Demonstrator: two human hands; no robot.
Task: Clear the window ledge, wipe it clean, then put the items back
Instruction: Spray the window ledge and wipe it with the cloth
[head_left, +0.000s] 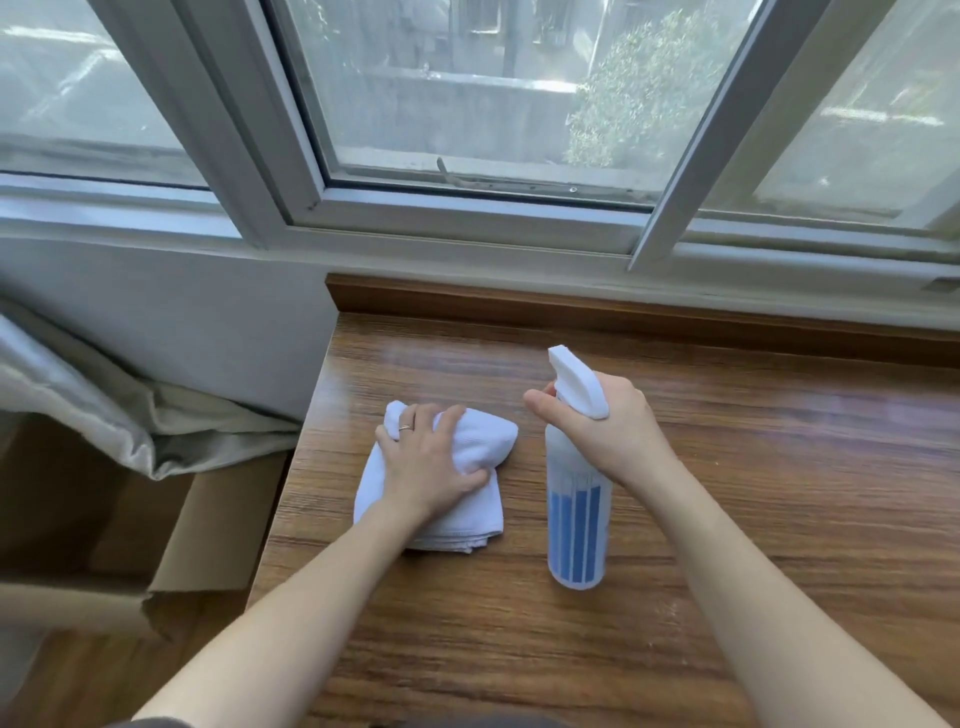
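Cloth (470, 447) under left fingers (434, 423); bottle (577, 525) gripped.

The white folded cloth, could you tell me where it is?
The white folded cloth lies on the wooden ledge under the left hand, left of the blue-striped spray bottle.
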